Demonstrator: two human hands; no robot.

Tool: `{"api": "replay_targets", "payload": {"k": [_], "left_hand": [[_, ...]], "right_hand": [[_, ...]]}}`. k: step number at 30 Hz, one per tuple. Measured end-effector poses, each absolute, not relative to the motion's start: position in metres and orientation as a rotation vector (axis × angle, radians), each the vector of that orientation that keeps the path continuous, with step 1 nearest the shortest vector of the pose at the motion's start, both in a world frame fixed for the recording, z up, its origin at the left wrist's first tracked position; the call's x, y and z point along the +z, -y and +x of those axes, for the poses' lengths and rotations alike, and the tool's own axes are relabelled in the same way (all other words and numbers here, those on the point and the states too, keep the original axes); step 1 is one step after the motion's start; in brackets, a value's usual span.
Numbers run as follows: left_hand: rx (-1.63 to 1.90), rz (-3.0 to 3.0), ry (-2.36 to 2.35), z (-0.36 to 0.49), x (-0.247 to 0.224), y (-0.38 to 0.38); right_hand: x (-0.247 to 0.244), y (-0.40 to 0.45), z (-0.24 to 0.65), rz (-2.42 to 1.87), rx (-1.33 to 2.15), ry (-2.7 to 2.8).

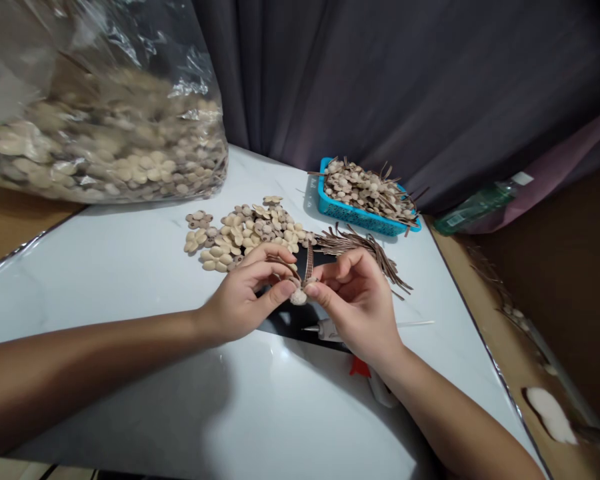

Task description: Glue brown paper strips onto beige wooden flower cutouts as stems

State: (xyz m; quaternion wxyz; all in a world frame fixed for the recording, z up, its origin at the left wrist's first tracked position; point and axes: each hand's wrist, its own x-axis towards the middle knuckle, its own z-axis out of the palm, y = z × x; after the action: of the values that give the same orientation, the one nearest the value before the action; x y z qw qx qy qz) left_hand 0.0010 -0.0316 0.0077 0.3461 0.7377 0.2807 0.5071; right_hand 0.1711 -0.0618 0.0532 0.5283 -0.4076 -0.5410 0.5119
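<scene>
Between my hands is a small fabric flower (299, 297), with a brown checked ribbon (309, 261) standing up from it. My left hand (247, 293) pinches the flower's left side between thumb and fingers. On the right side, my right hand (357, 300) pinches it the same way. Under my right hand lies a glue gun (327, 329), its nozzle pointing left over a black mat (293, 323); the hand hides part of it. Behind my hands are a pile of cream and grey-brown flowers (250, 230) and a bundle of brown ribbon strips (365, 250).
A large clear bag (145, 147) of flowers stands at the back left. A blue basket (363, 219) full of flowers with ribbons sits at the back right of the white table (130, 280). A green bottle (480, 207) lies beyond the right edge, near a dark curtain (360, 80).
</scene>
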Motion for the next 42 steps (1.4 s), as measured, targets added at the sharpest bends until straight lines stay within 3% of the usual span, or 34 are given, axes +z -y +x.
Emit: {"api": "replay_targets", "payload": {"k": [18, 24, 35, 42], "left_hand": [[1.158, 1.919, -0.738, 0.003, 0.012, 0.034], [1.283, 1.925, -0.751, 0.003, 0.009, 0.033], [1.415, 2.038, -0.702, 0.001, 0.003, 0.034], [1.229, 1.837, -0.656, -0.004, 0.010, 0.027]], "right_hand": [[0.048, 0.061, 0.169, -0.899, 1.286, 1.300], [0.049, 0.062, 0.169, -0.873, 1.306, 1.302], [0.048, 0.066, 0.172, -0.858, 1.193, 1.449], [0.050, 0.062, 0.183, -0.989, 1.041, 1.644]]}}
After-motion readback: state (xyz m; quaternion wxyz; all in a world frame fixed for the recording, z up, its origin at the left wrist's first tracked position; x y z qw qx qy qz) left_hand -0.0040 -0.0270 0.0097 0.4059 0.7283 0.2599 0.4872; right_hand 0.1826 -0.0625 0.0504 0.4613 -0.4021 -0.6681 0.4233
